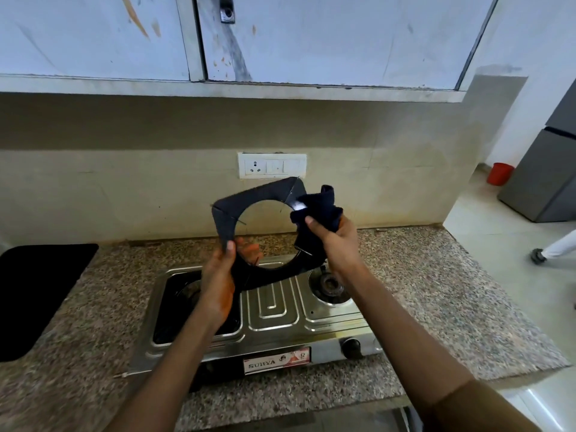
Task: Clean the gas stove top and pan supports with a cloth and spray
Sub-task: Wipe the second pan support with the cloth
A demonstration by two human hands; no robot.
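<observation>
A black square pan support (249, 198) with a round hole is held upright above the steel two-burner gas stove (271, 310). My left hand (221, 275) grips its lower left corner. My right hand (333, 241) holds a dark blue cloth (321, 210) bunched against the support's right edge. The right burner (331, 285) is bare, with no support on it. The left burner well (174, 307) is dark and partly hidden by my left forearm. No spray bottle is in view.
The stove sits on a speckled granite counter (452, 307). A black sink or mat (34, 291) lies at the left. A switch board (271, 166) is on the wall, cupboards hang above. At the right are a grey fridge (548, 169), a red bucket (499, 173) and someone's foot (539, 255).
</observation>
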